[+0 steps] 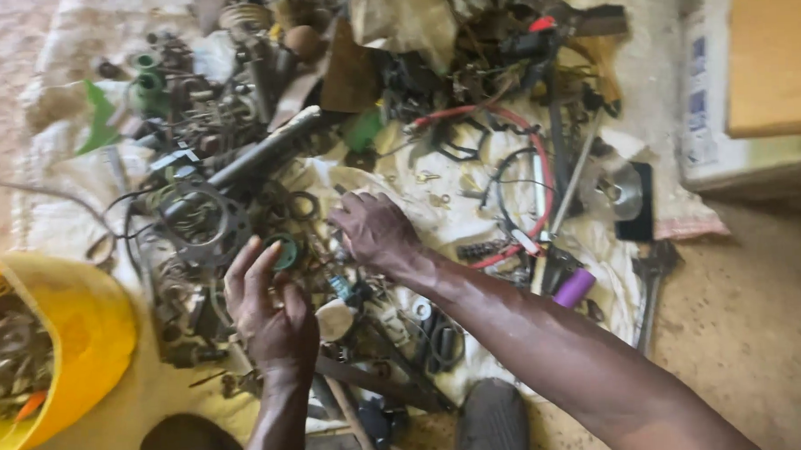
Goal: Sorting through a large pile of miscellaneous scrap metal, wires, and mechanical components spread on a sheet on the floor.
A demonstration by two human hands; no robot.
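While both hands work over a heap of metal parts [240,195] on a pale cloth [435,206], the left hand [270,314] pinches a small green ring [286,250] at its fingertips; the right hand [374,230] rests palm-down just beside it, fingers curled into the scrap, and whether it grips anything cannot be told; a yellow bucket [93,324] sits left, a purple cylinder [573,287] right.

Setting: informal repair workshop at floor level. Evidence: pale cloth [436,217] spread on sandy ground, covered with a jumble of metal rings, gaskets, springs, bolts and cables; yellow bucket [83,327] of oily scrap parts at left
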